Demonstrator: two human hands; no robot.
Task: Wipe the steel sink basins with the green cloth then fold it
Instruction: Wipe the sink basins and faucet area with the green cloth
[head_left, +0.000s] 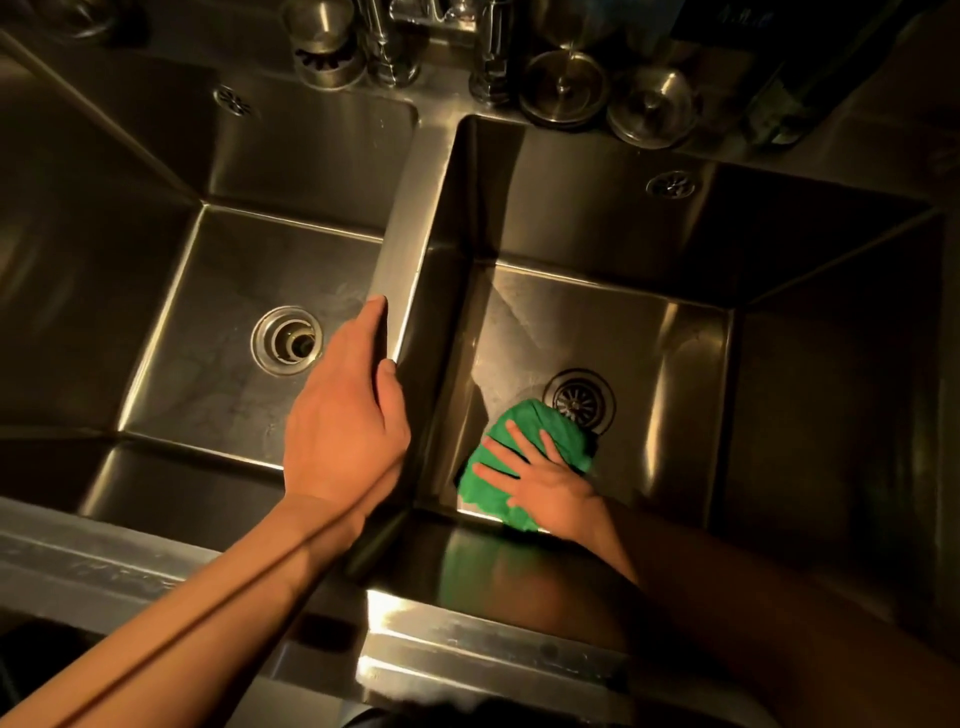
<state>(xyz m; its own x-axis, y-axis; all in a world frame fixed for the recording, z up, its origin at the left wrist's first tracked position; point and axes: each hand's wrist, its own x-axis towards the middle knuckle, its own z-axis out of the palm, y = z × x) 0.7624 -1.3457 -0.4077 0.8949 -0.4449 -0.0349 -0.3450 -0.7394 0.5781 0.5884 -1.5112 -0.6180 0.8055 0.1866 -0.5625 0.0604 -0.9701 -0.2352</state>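
Note:
A steel double sink fills the view, with a left basin (218, 322) and a right basin (649, 338) split by a steel divider (410, 218). A bunched green cloth (540, 431) lies on the right basin's floor, near its front left corner and touching the strainer drain (579, 397). My right hand (545, 483) presses flat on the cloth, fingers spread over it. My left hand (348, 415) rests on the divider, thumb on the right basin's side and fingers over the left edge, holding nothing loose.
The left basin has an open drain (287, 340). Along the back ledge stand faucet posts (395, 47), a sink strainer (324, 47) and round metal stoppers (563, 85). The steel front rim (467, 654) runs below my forearms.

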